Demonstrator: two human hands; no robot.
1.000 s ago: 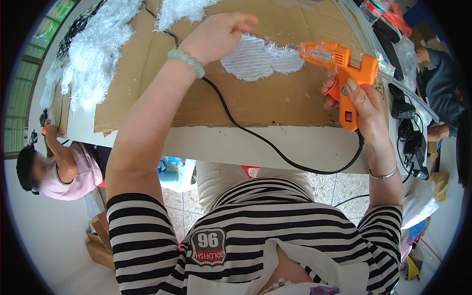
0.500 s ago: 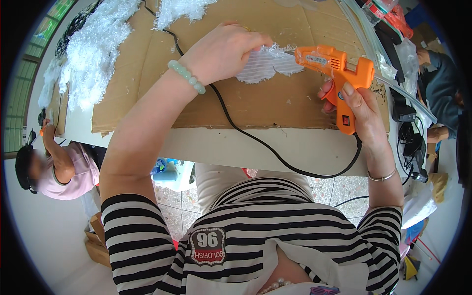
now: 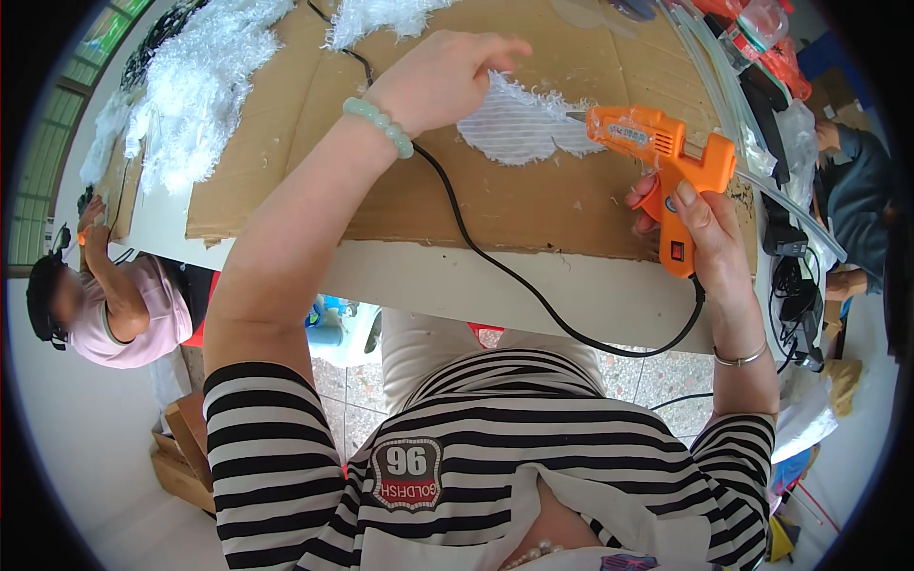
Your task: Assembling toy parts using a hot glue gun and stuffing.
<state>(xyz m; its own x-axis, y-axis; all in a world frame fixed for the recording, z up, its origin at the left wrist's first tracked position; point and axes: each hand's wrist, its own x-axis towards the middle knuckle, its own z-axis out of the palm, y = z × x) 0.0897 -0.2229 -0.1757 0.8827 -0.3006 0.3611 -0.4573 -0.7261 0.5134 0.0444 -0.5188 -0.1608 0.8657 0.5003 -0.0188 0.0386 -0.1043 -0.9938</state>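
Left hand (image 3: 440,84): released, fingers loosely stretched out to the right, no grip visible. It hangs at the left end of a white ribbed fabric piece (image 3: 528,128) with frayed edges; whether the fingertips touch it, can't tell. Right hand (image 3: 712,228): grasping an orange hot glue gun (image 3: 674,176) by the handle, thumb along the near side, fingers curled round at the trigger (image 3: 649,203); how far it's squeezed, can't tell.

Gun points left, toward the left hand. Its nozzle is at the right part of the fabric piece; contact unclear. Fabric piece lies flat between the two hands, on a brown cardboard sheet (image 3: 562,214) over a white table (image 3: 428,278). Black cord (image 3: 628,353) drops from the handle below the right hand, loops leftward and passes under the left wrist.

Pale green bead bracelet (image 3: 381,127) on the left wrist, metal bangle (image 3: 741,359) on the right one. White shaggy fabric (image 3: 205,90) heaped well left of the left hand; a smaller shaggy piece (image 3: 386,17) beyond it. Right of the right hand: clear plastic strip (image 3: 798,219), black power adapter (image 3: 786,240).

Co-worker in pink (image 3: 157,324) far left of the left hand; another person's dark sleeve (image 3: 857,186) far right of the right hand.
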